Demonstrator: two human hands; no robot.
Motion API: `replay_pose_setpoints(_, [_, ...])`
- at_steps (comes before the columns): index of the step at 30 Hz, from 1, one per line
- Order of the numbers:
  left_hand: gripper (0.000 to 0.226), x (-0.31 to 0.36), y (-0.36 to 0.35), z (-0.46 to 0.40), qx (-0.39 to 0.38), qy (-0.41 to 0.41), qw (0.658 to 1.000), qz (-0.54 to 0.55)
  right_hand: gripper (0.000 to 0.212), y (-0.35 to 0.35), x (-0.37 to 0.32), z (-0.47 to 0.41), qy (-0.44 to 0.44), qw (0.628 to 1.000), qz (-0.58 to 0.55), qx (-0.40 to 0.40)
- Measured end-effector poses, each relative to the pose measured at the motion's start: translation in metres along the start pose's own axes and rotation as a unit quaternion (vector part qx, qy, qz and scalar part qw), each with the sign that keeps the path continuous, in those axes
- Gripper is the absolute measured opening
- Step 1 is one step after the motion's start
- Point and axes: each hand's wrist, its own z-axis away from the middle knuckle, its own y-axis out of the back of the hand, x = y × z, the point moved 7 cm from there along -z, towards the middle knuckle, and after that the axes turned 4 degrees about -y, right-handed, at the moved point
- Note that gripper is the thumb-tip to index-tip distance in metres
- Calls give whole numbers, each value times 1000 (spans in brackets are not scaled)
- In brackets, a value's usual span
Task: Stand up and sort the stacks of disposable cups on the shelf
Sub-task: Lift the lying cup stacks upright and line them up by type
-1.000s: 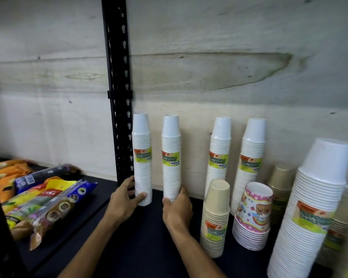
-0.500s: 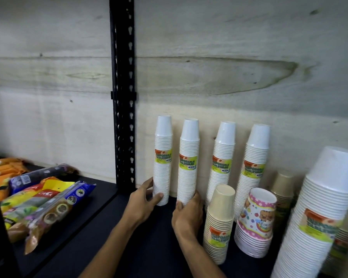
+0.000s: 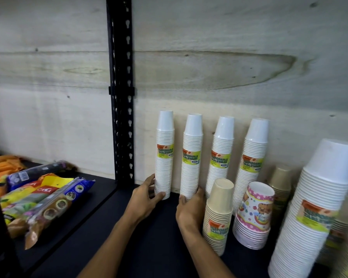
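Several tall white cup stacks stand upright against the plywood back wall on the black shelf [image 3: 153, 243]. My left hand [image 3: 144, 199] grips the bottom of the leftmost white stack [image 3: 164, 153]. My right hand [image 3: 190, 209] holds the base of the second white stack [image 3: 191, 155]. Two more white stacks [image 3: 220, 155] [image 3: 252, 157] lean beside them. In front stand a short beige stack [image 3: 218, 215] and a patterned pink stack [image 3: 254, 213]. A wide white stack [image 3: 313, 213] fills the right foreground.
A black perforated upright post [image 3: 122, 93] rises just left of the cups. Snack packets [image 3: 46, 199] lie on the shelf to the left. Another beige stack [image 3: 280, 181] stands behind the patterned cups. More cup stacks crowd the far right edge.
Both hands have slid the two leftmost white stacks to the right, away from the post and closer to the other white stacks. The view has shifted with them.
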Motion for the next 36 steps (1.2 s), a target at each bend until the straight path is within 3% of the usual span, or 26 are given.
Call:
replay_pose_setpoints(12, [70,-3,2,-3,6,-9,1000,-7,64,2,-1,0,13,999,39,27])
replay_pose_setpoints(30, [69,2,-13,-7,-72,-56,994,-55,70,4,-2,2,14,998,49,23])
replay_pose_setpoints(36, [68,-6,-12,-11,-48,-53,996,-52,65,10,-5,7,27,998,50,30])
